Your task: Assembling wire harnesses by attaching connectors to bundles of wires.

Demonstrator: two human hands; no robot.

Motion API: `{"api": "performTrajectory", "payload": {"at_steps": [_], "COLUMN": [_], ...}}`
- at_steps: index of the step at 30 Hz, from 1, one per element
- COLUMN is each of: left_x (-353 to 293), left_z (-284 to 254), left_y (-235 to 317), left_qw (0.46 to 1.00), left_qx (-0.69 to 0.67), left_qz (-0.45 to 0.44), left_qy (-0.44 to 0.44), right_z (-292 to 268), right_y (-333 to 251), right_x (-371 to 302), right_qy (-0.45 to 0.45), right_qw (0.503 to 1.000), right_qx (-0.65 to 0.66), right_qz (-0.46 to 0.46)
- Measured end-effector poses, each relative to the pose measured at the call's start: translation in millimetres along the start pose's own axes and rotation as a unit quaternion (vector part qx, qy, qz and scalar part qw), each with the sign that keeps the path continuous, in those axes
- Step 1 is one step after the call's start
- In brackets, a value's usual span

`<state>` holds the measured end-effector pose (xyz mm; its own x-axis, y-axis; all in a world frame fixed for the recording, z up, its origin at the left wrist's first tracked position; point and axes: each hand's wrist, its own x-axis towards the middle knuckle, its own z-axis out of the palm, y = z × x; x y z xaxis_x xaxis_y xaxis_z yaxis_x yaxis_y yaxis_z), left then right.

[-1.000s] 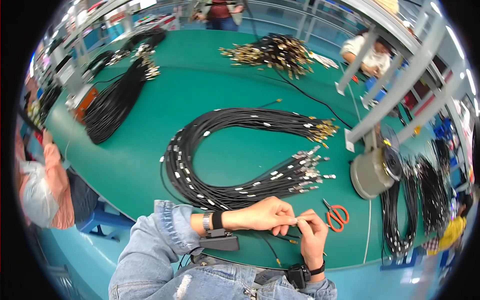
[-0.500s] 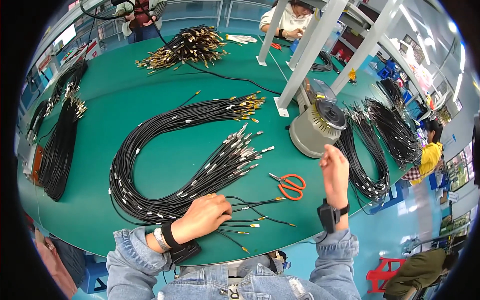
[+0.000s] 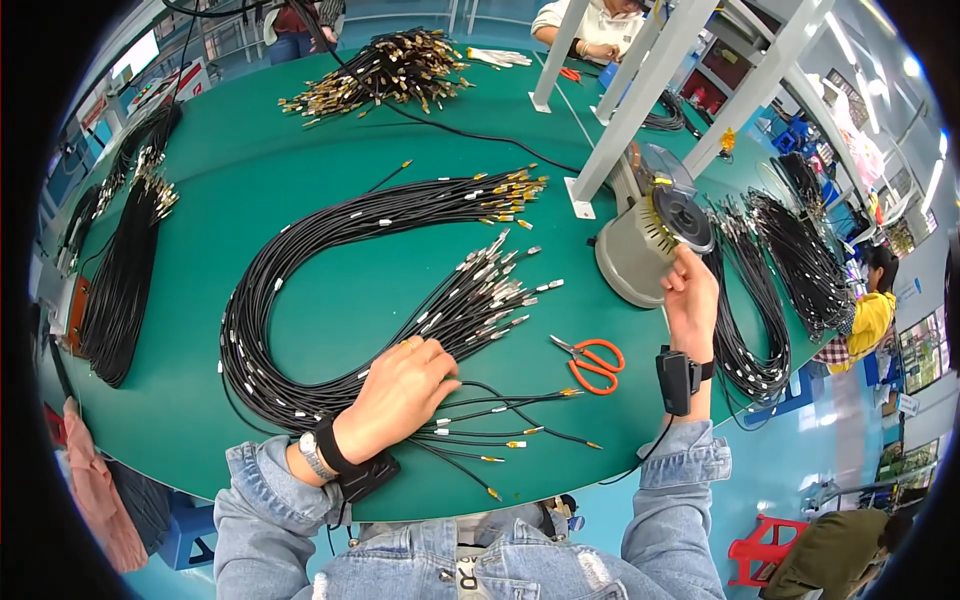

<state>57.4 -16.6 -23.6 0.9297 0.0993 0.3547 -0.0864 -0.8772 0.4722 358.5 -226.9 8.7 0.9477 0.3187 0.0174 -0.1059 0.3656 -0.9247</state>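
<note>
While your left hand lies over the lower run of the cable bundle, centre-left of frame, fingers curled (can't tell if gripping), your right hand is the nearer one to the grey round-bodied machine, right of centre. Machine sits just up-left of it; fingers bent, gap narrow, contact or hold can't tell. Bundle makes a U opening right. Scissors between your hands, loose cable ends just below; grey post beside machine, upper right.
</note>
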Motion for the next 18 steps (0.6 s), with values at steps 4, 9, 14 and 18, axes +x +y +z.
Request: {"api": "performTrajectory", "payload": {"at_steps": [4,9,14,18], "left_x": [1.8,13.1,31.0,35.9], "left_z": [4.4,4.5,23.5,34.2], "left_y": [-0.8,1.8,-2.5,-7.5], "left_qw": [0.999,0.997,0.991,0.982], "left_qx": [0.047,0.073,0.131,0.185], "left_qz": [0.003,0.015,0.013,-0.003], "left_qy": [-0.002,0.01,-0.013,-0.032], "right_z": [3.8,20.8,52.1,60.0], "right_y": [0.0,-11.0,1.1,16.8], "right_x": [0.2,-31.1,-64.3,-82.6], "right_qy": [-0.025,-0.111,-0.195,-0.237], "right_qw": [0.989,0.974,0.973,0.967], "right_qx": [0.137,0.199,0.124,0.079], "right_qz": [0.052,-0.017,-0.008,0.043]}}
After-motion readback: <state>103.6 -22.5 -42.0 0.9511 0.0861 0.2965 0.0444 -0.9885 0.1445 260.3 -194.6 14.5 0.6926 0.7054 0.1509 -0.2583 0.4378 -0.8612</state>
